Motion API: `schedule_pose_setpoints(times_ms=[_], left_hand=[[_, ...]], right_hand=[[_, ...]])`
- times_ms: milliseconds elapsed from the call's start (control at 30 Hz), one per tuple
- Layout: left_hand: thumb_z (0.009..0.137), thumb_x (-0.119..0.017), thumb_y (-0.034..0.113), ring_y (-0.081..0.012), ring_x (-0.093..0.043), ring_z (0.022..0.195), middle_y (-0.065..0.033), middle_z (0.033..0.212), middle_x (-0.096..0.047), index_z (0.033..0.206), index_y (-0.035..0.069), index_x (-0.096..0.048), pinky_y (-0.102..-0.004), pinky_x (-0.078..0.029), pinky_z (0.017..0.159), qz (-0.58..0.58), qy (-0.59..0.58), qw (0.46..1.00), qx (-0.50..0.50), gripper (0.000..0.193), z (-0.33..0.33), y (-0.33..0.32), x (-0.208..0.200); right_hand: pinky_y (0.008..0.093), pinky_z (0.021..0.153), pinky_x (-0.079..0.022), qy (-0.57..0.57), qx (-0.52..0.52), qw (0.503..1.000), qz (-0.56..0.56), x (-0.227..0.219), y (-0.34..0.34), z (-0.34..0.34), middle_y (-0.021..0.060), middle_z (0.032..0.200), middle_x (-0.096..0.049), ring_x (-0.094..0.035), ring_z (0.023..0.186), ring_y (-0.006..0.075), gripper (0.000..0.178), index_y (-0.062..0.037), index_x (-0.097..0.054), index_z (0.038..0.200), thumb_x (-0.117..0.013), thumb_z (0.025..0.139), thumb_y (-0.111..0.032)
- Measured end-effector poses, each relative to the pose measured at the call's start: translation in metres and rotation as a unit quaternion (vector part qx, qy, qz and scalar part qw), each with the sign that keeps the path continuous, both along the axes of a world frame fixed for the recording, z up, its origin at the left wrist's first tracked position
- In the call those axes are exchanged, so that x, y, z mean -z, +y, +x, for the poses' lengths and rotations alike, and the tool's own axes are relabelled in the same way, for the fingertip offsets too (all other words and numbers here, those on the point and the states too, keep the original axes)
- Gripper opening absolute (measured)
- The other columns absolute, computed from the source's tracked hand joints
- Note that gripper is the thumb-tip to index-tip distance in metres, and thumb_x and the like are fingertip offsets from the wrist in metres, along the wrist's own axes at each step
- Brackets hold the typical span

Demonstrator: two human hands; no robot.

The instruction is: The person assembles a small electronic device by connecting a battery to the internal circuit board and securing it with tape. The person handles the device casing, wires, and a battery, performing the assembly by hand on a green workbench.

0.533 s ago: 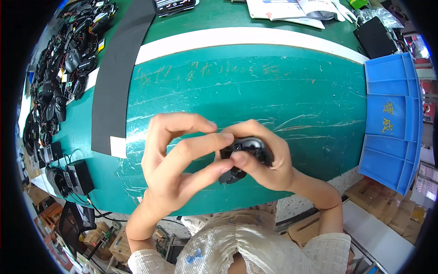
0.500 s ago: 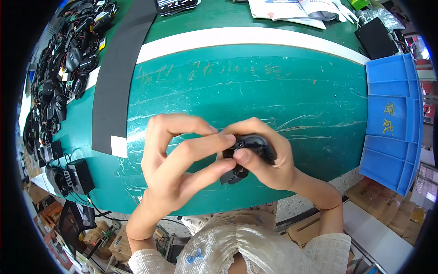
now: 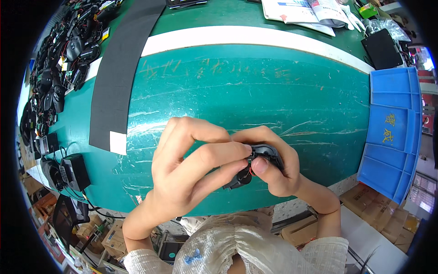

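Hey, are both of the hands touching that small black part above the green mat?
Touching. The head view shows the right hand wrapped around the small black part, and the left hand's fingertips pressed on it.

- The small black part (image 3: 262, 157) you pinch looks like matt plastic.
- Your green bench mat (image 3: 255, 91) is smooth, scratched rubber.
- The blue tray (image 3: 392, 132) is glossy plastic.

Left hand (image 3: 191, 169): bare, no glove, no ring visible.
Right hand (image 3: 273, 166): bare, no glove, thumbnail unpainted.
Forearms: uncovered up to the elbows.
Garment: pale, loose-knit top with short sleeves; small blue mark on front.
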State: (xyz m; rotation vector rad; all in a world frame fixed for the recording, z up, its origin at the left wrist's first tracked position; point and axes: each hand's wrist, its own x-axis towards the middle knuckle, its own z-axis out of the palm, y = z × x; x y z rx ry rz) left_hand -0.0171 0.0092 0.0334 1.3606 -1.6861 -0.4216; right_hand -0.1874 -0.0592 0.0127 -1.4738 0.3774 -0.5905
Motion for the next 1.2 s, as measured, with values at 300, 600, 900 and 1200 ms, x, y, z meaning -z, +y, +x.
schedule_pose_setpoints(times_ms=[300,600,900,1200], left_hand=[[0.062,-0.072,0.002,-0.0206,-0.053,0.078,-0.0061,0.084,-0.055,0.082,0.008,-0.062,-0.0300,-0.043,0.066,-0.002,-0.027,1.000,0.004,0.023,-0.004,0.001,0.000],[0.062,-0.072,0.004,-0.0202,-0.053,0.076,-0.0063,0.090,-0.055,0.076,0.006,-0.062,-0.0301,-0.043,0.063,-0.018,-0.011,1.000,-0.015,0.017,-0.016,-0.003,0.005],[0.083,-0.057,0.003,-0.0230,-0.052,0.100,-0.0116,0.107,-0.051,0.094,0.003,-0.062,-0.0304,-0.046,0.079,0.036,0.131,0.991,0.021,0.013,0.003,0.004,0.001],[0.088,-0.051,0.005,-0.0195,-0.054,0.096,-0.0103,0.103,-0.053,0.106,0.004,-0.058,-0.0284,-0.046,0.077,0.030,0.164,0.986,-0.027,0.019,0.002,-0.003,0.017]], right_hand=[[0.0260,0.073,-0.044,0.011,0.026,1.000,-0.006,0.000,0.002,0.002,0.0102,0.097,-0.058,-0.056,0.083,0.0137,0.028,0.0021,-0.048,0.113,-0.048,0.090,-0.013],[0.0236,0.065,-0.044,0.028,0.061,0.998,-0.011,0.003,0.001,-0.006,0.0069,0.088,-0.058,-0.056,0.074,0.0107,0.020,0.0009,-0.053,0.104,-0.056,0.087,-0.008],[0.0226,0.055,-0.047,-0.018,0.095,0.992,0.075,0.003,0.006,0.010,0.0093,0.071,-0.060,-0.057,0.060,0.0107,0.018,0.0033,-0.056,0.092,-0.051,0.090,-0.014],[0.0216,0.048,-0.045,-0.002,0.115,0.990,0.082,0.005,0.006,0.011,0.0101,0.065,-0.059,-0.055,0.053,0.0108,0.020,0.0020,-0.056,0.089,-0.048,0.092,-0.016]])
